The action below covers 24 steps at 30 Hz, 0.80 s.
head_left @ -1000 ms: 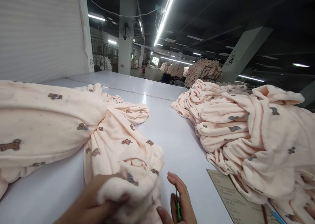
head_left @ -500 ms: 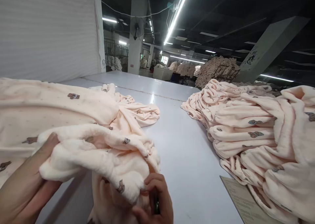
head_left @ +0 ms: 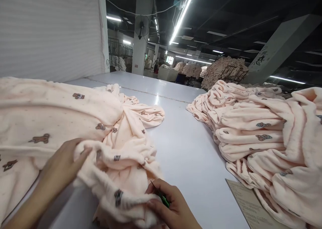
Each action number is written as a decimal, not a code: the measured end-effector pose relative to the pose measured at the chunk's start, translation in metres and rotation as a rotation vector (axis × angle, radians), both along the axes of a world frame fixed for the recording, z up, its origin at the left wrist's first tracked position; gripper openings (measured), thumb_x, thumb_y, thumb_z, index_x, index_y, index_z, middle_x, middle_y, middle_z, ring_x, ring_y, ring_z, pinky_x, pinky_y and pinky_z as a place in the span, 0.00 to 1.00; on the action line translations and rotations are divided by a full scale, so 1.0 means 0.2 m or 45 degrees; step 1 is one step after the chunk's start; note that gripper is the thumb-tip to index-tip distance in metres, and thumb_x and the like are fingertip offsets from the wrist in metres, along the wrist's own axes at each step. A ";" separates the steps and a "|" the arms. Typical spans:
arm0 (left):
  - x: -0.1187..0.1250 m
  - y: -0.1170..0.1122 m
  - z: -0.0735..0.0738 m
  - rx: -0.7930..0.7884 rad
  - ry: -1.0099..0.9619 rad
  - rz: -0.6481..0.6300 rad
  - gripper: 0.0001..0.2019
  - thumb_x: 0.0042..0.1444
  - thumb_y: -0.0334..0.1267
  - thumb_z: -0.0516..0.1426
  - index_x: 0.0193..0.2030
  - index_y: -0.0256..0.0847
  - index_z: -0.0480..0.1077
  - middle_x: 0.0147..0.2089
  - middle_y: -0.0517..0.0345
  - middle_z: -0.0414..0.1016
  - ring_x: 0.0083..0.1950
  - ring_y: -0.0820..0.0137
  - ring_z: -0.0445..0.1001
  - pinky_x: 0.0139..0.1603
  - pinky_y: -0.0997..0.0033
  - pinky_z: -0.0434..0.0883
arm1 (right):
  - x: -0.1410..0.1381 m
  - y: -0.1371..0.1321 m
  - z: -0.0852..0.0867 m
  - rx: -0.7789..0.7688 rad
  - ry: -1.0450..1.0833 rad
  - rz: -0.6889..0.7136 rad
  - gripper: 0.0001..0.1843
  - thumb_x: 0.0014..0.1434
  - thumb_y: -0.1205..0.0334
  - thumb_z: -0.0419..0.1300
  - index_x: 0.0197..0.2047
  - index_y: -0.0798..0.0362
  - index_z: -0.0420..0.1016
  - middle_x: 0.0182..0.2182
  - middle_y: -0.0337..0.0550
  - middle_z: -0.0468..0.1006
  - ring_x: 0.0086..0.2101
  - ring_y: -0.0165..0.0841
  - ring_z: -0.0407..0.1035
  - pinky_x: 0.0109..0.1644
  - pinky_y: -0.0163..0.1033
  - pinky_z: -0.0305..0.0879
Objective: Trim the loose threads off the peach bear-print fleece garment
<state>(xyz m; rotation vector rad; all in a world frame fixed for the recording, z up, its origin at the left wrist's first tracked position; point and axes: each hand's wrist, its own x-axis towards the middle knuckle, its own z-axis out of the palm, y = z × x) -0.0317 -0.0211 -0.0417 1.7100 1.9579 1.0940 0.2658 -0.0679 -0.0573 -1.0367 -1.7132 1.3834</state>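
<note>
A pale pink fleece garment [head_left: 118,168] printed with small brown bears lies bunched at the front of the table. My left hand [head_left: 65,158] is closed on its fluffy edge, thumb on top and fingers tucked into the fold. At the lower middle, my right hand [head_left: 171,202] pinches the same edge further along. Green-handled thread snips [head_left: 163,198] rest in that hand, their thin dark point sticking out past the index finger. Behind the left hand, more of the same pink fleece [head_left: 57,111] spreads across the table; whether it is one piece with the held edge I cannot tell.
A tall pile of folded pink fleece [head_left: 251,128] stands on the right, partly over a printed cardboard sheet [head_left: 241,202]. The pale table [head_left: 181,148] runs back between the heaps. A white curtain [head_left: 55,31] hangs at the left. Further off are fabric heaps [head_left: 223,71] and a pillar [head_left: 142,54].
My left hand has moved right and turned over the fleece edge, which is lower and narrower now. My right hand has shifted slightly right, and the snips' green handle and point have come into view.
</note>
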 end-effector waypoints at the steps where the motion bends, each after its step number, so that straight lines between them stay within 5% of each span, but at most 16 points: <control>1: 0.05 -0.01 -0.01 -0.025 0.022 -0.014 0.17 0.52 0.48 0.56 0.45 0.40 0.65 0.47 0.54 0.69 0.52 0.54 0.66 0.50 0.69 0.61 | 0.00 -0.01 0.00 -0.033 0.018 -0.026 0.10 0.57 0.55 0.57 0.30 0.53 0.67 0.24 0.33 0.62 0.26 0.28 0.56 0.30 0.32 0.52; 3: 0.15 -0.05 -0.01 -0.065 -0.058 -0.158 0.18 0.53 0.49 0.55 0.48 0.43 0.64 0.50 0.55 0.69 0.48 0.57 0.68 0.43 0.73 0.63 | 0.01 -0.01 -0.02 -0.099 0.116 -0.132 0.13 0.57 0.54 0.58 0.28 0.54 0.68 0.24 0.34 0.64 0.27 0.28 0.57 0.31 0.32 0.53; 6: 0.24 -0.14 0.01 -0.176 -0.151 -0.644 0.14 0.52 0.49 0.56 0.43 0.47 0.69 0.40 0.60 0.75 0.38 0.64 0.71 0.34 0.78 0.63 | 0.03 0.02 -0.05 -0.167 0.245 -0.331 0.16 0.56 0.50 0.59 0.28 0.55 0.68 0.23 0.34 0.64 0.26 0.27 0.56 0.29 0.31 0.53; 10: 0.30 -0.19 0.01 -0.405 0.101 -1.038 0.11 0.51 0.41 0.59 0.43 0.49 0.70 0.43 0.61 0.72 0.44 0.64 0.68 0.44 0.76 0.62 | 0.08 0.08 -0.09 -0.244 0.326 -0.557 0.19 0.55 0.47 0.60 0.29 0.56 0.67 0.22 0.33 0.63 0.24 0.26 0.56 0.28 0.30 0.54; 14: 0.34 -0.18 -0.08 -0.357 0.260 -0.999 0.09 0.52 0.29 0.49 0.36 0.42 0.68 0.40 0.57 0.70 0.43 0.63 0.67 0.45 0.69 0.61 | 0.10 0.11 -0.12 -0.303 0.373 -0.699 0.20 0.52 0.45 0.62 0.29 0.56 0.66 0.22 0.34 0.62 0.26 0.28 0.57 0.29 0.32 0.57; 18: 0.33 -0.20 -0.10 -0.363 0.226 -0.894 0.07 0.53 0.33 0.48 0.33 0.39 0.67 0.36 0.55 0.68 0.39 0.62 0.66 0.42 0.65 0.61 | 0.11 0.14 -0.16 -0.296 0.306 -0.799 0.21 0.53 0.43 0.59 0.31 0.54 0.66 0.22 0.34 0.62 0.26 0.29 0.57 0.29 0.32 0.57; 24: 0.33 -0.21 -0.02 -0.894 -0.970 -0.864 0.16 0.55 0.52 0.54 0.34 0.39 0.71 0.32 0.60 0.71 0.35 0.69 0.67 0.35 0.77 0.64 | 0.13 0.12 -0.16 -0.127 -0.094 -0.908 0.18 0.48 0.46 0.63 0.32 0.52 0.68 0.24 0.33 0.65 0.21 0.27 0.54 0.26 0.32 0.54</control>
